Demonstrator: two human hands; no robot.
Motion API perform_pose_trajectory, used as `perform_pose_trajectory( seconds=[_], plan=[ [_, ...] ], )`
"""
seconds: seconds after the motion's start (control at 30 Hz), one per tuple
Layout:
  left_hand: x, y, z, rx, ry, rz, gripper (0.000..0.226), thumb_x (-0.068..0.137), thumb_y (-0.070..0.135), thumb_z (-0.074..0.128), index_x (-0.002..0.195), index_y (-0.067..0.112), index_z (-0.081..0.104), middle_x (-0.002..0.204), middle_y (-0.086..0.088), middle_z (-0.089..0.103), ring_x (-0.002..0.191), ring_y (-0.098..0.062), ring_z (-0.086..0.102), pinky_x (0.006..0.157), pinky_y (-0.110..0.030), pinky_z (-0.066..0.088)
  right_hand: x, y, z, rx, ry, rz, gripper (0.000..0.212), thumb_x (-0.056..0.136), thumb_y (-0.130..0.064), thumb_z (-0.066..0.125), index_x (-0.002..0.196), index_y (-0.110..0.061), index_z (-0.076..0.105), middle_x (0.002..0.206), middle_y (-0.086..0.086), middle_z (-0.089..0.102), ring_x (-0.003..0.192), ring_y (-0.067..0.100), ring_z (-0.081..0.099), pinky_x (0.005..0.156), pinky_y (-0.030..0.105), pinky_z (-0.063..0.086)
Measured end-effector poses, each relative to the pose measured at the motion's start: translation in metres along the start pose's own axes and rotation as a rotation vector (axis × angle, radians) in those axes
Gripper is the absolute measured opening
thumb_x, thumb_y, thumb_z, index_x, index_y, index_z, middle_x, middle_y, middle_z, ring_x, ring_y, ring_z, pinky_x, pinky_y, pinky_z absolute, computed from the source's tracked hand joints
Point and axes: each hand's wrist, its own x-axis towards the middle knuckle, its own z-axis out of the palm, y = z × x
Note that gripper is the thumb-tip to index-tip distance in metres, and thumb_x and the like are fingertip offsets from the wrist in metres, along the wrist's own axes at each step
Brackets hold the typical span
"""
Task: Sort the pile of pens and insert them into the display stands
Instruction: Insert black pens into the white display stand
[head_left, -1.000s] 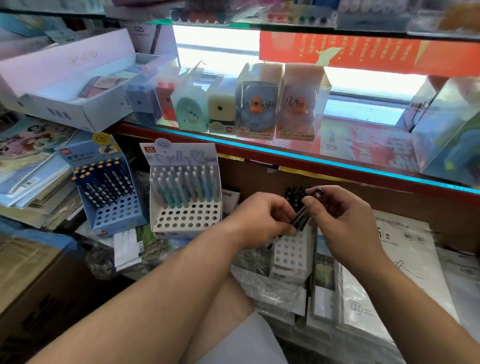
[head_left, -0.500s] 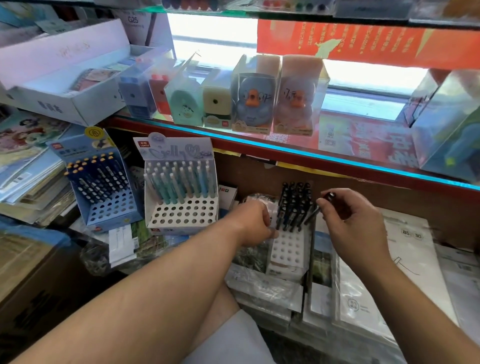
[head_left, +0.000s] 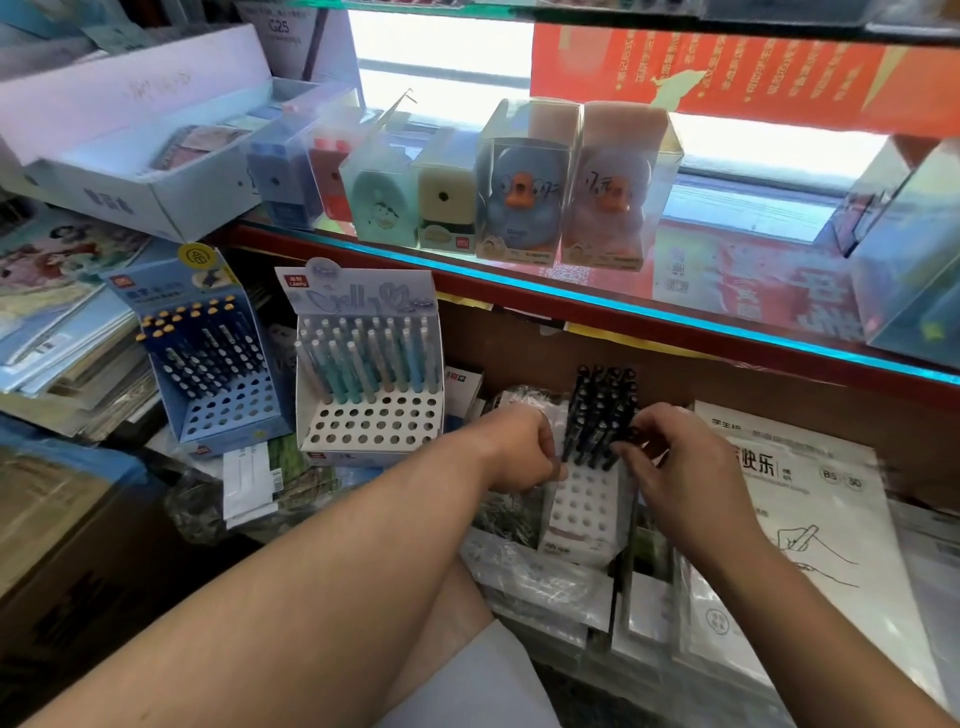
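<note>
A narrow white display stand (head_left: 587, 501) with rows of holes lies on plastic-wrapped stock, and several black pens (head_left: 602, 402) fill its rear rows. My left hand (head_left: 522, 452) curls against the stand's left edge and holds it. On the stand's right side, my right hand (head_left: 675, 467) pinches a black pen (head_left: 626, 434) whose lower end sits among the standing pens. To the left stand a blue stand (head_left: 223, 410) with dark pens and a white stand (head_left: 374, 426) with pastel pens, both with bare front holes.
A glass shelf with a red edge (head_left: 571, 306) overhangs the stands and carries boxed sharpeners (head_left: 524, 182). Paper packs (head_left: 810, 499) lie to the right, book stacks (head_left: 57, 322) to the left, and wrapped packets (head_left: 535, 577) sit in front of the stand.
Both hands dropped from in front of me to the white stand. My left hand settled on its left edge, and my right hand brought the black pen down among the standing pens.
</note>
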Motion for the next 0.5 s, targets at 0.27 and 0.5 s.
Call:
perform_pose_trajectory(
  seconds=[0.27,0.5],
  plan=[
    [-0.005,0.004,0.001,0.051,0.027,0.012,0.016,0.094,0.029,0.071,0.102,0.015,0.070,0.097,-0.001,0.067,0.093,-0.019,0.065,0.077,-0.028,0.050,-0.002,-0.008,-0.007,0.079,0.012,0.058,0.028,0.083,-0.029,0.081,0.104,-0.027,0.062,0.090,-0.014,0.058,0.079,0.003,0.057,0.066,0.023,0.049],
    [-0.018,0.003,-0.016,-0.166,0.305,-0.036,0.014,0.096,0.032,0.066,0.107,0.025,0.061,0.101,0.005,0.061,0.094,-0.015,0.061,0.085,-0.036,0.056,0.000,-0.055,-0.019,0.168,-0.019,-0.141,0.016,0.089,-0.023,0.072,0.098,-0.030,0.061,0.091,-0.018,0.056,0.082,-0.002,0.057,0.064,0.013,0.043]
  ],
)
